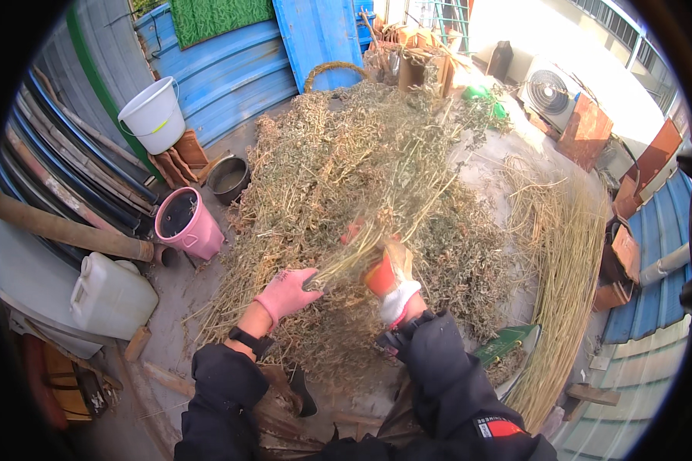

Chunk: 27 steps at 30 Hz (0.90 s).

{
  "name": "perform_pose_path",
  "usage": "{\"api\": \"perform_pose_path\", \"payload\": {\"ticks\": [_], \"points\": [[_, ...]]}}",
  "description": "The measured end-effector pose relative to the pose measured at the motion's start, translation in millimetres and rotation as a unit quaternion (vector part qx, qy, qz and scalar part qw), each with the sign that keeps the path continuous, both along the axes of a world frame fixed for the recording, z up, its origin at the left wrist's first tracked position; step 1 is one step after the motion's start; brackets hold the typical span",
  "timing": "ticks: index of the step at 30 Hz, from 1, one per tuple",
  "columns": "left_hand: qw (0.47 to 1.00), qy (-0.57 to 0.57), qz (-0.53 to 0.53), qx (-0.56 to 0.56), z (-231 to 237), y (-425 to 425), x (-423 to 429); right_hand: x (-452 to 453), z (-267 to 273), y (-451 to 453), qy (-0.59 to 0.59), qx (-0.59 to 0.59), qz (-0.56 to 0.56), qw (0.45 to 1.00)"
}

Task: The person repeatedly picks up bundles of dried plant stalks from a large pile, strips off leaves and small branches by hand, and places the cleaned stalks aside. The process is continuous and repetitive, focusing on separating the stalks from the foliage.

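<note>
My left hand [286, 295], in a pink glove, is closed round the lower ends of a bunch of dry plant stalks [352, 253]. To its right, my right hand [391, 282], in a white and orange-red glove, is blurred against the same bunch; its fingers are partly hidden, so its grip cannot be made out. The stalks fan upward to leafy tops. Beneath and beyond both hands spreads a large heap of dried leafy plants [323, 173]. Bare straw-coloured stalks [571, 271] lie lengthwise in a pile at the right.
Left of the heap stand a pink bucket [199, 230], a dark round pot [229, 177], a white bucket [155, 112] and a white plastic jerrycan [115, 297]. Long pipes [75, 167] lie farther left. A green sheet or bag [504, 344] is near my right forearm.
</note>
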<state>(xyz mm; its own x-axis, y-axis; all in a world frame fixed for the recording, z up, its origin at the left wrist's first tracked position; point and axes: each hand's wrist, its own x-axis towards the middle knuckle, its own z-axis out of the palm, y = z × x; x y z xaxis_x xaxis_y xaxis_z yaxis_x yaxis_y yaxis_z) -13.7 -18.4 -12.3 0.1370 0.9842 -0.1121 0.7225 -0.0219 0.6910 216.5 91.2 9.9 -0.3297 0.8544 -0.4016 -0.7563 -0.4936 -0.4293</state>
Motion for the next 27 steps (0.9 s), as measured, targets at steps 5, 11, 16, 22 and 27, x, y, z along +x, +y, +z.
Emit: {"api": "perform_pose_path", "payload": {"ticks": [5,11,16,22,27], "points": [[0.997,0.055,-0.053,0.006,13,-29,-17,33,-9,11,0.028,-0.025,-0.009,0.999],[0.988,0.11,-0.092,0.052,54,-61,-32,51,-61,20,-0.49,0.386,-0.028,0.781],[0.993,0.104,-0.059,0.012,79,-108,-37,60,-62,15,-0.477,0.433,-0.173,0.745],[0.983,0.161,-0.061,-0.06,109,-166,-63,108,-14,18,-0.795,0.279,-0.005,0.538],[0.966,0.253,-0.052,0.024,128,-208,-77,111,-25,14,-0.708,0.31,-0.037,0.634]]}}
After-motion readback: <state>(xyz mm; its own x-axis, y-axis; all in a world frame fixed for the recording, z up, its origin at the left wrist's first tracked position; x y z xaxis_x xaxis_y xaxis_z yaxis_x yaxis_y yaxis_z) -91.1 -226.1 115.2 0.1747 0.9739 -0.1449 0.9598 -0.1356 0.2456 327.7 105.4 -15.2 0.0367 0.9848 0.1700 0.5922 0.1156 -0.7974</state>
